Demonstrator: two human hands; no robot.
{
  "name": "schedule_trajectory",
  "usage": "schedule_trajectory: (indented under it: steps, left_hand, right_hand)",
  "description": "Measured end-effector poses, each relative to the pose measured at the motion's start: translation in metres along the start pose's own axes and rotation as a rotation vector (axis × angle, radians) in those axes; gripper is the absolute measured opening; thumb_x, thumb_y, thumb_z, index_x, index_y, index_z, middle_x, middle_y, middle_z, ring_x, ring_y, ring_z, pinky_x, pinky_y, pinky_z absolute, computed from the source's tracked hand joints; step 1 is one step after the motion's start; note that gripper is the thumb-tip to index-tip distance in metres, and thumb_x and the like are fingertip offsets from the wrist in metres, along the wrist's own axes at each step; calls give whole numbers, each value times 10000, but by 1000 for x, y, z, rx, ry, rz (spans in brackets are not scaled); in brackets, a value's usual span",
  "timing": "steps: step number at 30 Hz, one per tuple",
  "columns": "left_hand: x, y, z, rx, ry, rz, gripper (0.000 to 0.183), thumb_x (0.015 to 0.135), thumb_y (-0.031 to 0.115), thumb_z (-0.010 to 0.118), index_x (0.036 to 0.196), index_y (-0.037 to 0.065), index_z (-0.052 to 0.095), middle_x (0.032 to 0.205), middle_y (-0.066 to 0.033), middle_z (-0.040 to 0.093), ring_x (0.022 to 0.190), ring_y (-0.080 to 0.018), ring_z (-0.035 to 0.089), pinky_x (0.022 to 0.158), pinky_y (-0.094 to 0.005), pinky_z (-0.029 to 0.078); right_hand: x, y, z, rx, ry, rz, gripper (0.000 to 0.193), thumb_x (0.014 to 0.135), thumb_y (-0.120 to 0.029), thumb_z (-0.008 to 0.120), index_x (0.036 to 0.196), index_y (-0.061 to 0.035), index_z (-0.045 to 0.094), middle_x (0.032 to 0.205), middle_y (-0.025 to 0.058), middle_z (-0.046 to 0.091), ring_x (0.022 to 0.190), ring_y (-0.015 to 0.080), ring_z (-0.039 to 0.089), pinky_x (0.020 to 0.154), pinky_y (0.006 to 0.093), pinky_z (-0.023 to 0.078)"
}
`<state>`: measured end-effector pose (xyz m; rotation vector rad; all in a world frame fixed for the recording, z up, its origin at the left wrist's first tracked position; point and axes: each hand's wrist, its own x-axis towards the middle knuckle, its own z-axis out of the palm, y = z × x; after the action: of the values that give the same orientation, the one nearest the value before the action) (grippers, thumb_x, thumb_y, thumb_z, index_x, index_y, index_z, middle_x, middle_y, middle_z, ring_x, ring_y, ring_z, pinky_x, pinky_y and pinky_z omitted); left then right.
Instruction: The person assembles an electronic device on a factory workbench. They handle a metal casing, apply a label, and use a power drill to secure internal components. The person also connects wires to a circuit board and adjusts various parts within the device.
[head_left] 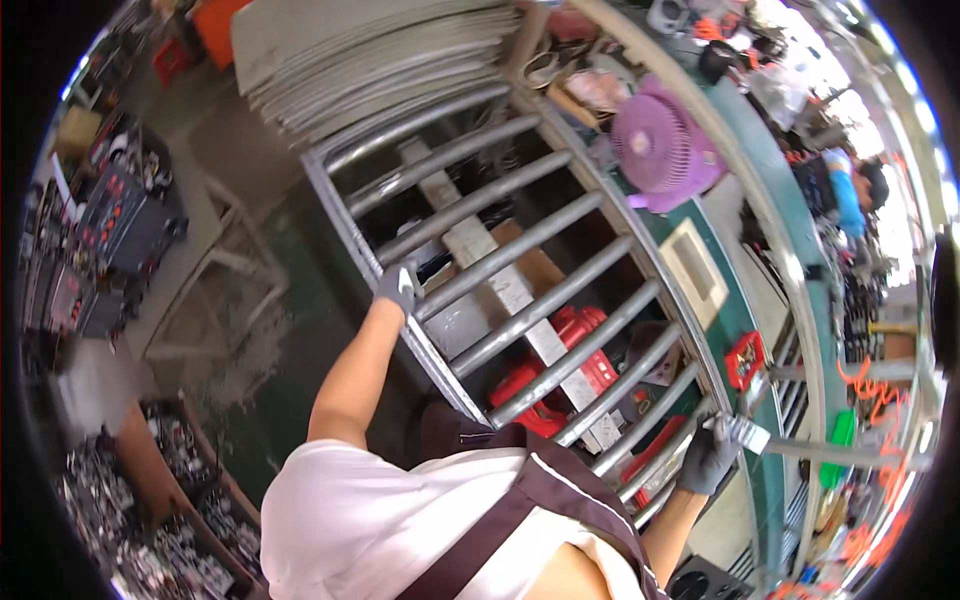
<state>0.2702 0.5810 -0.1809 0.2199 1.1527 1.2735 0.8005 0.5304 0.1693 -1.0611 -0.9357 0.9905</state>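
My left hand (398,287), in a dark grey glove, is at the left rail of a metal roller conveyor (545,335). Its fingers are curled, and a small pale patch shows at them; what it is, I cannot make out. Over by the conveyor's right rail, my right hand (708,458), also gloved, is closed on a small silver-and-white piece (742,433) that sticks out past the fingers. The exact kind of that piece is too small to tell. Below the rollers lie red plastic things (575,345) and a pale beam (510,290).
A stack of flat grey boards (375,60) stands at the conveyor's far end. Along the right runs a green bench with a purple fan (655,145), a pale frame (692,272) and a red bin (744,360). Bins of metal parts (170,540) stand at the lower left.
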Motion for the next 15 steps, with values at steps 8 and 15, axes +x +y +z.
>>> schedule_trajectory:
  steps: [8, 15]
  left_hand:
    - [20, 23, 12, 1347, -164, 275, 365, 670, 109, 730, 1028, 92, 660, 953, -103, 660, 793, -207, 638, 699, -320, 523]
    - [123, -33, -5, 1862, 80, -525, 377, 772, 236, 607, 1125, 108, 575, 1173, -131, 566, 1074, -251, 542, 900, -342, 444]
  right_hand:
    - [13, 42, 21, -62, 65, 252, 640, 758, 25, 645, 1318, -52, 345, 1215, 80, 507, 888, 141, 549, 772, 303, 500]
    - [26, 59, 34, -70, 200, 378, 655, 731, 13, 678, 1302, 51, 358, 869, 28, 568, 792, 110, 542, 692, 250, 467]
